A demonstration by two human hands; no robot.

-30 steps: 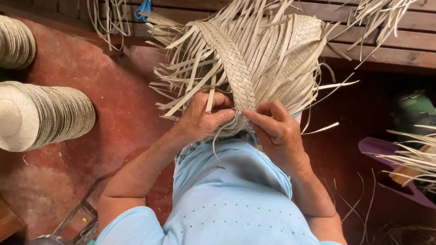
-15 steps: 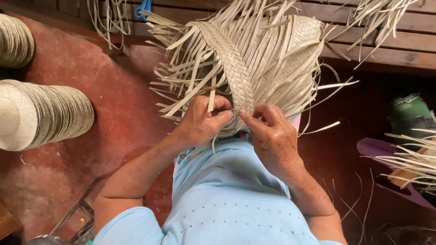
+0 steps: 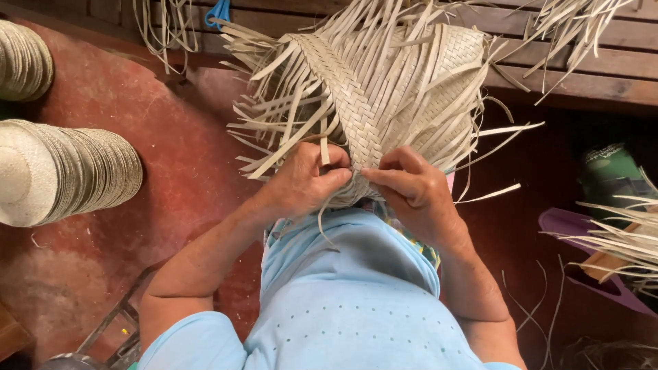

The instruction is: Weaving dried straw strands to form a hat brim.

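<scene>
1. woven palm piece (image 3: pixel 384 89): it rests on the person's lap, its near edge against the light blue shirt (image 3: pixel 343 301), close under the eyes where both hands can reach it.
2. left hand (image 3: pixel 305 181) is curled shut at that near edge, thumb and fingers pinching a pale strip, which seems to keep the weave tight where it is being worked.
3. right hand (image 3: pixel 415 192) is closed too, fingertips pressed on the strips just beside the left, likely holding crossed strands so they cannot slip.
4. a tightly plaited band (image 3: pixel 346 96) runs from the hands up across the piece; loose strip ends (image 3: pixel 274 130) fan out all round, left free probably because they are not yet woven in.
5. on the red floor (image 3: pixel 185 171) to the left lies a stack of finished woven hats (image 3: pixel 62 171) on its side, well apart from the work; a second stack (image 3: pixel 24 58) sits above it.
6. a wooden bench (image 3: pixel 582 75) lies beyond, more strips (image 3: pixel 617 240) to the right over a purple thing.
</scene>
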